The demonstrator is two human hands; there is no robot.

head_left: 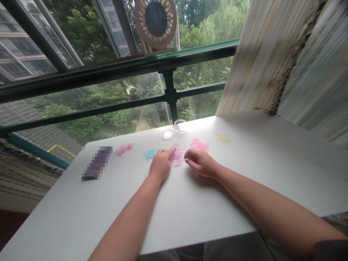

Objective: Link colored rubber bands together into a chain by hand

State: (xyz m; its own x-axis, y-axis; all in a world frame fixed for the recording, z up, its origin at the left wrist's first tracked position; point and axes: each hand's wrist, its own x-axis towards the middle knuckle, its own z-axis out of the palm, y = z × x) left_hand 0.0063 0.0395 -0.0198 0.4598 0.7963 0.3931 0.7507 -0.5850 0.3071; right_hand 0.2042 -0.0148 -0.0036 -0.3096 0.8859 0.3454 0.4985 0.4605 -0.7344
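Bare left hand (162, 164), index finger extended; bare left forearm (129, 215), slanting inward. Bare right hand (201, 163), fingers curled thumbward; bare right forearm (252, 195), likewise slanting.

Five small coloured piles (176, 155), two clear round containers (176, 127), two hands (161, 165), one fan (156, 20)

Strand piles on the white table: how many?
5: rose leftmost; teal by the left hand; purple between the hands; pink beyond the right hand; yellow rightmost. Hands may hide some.
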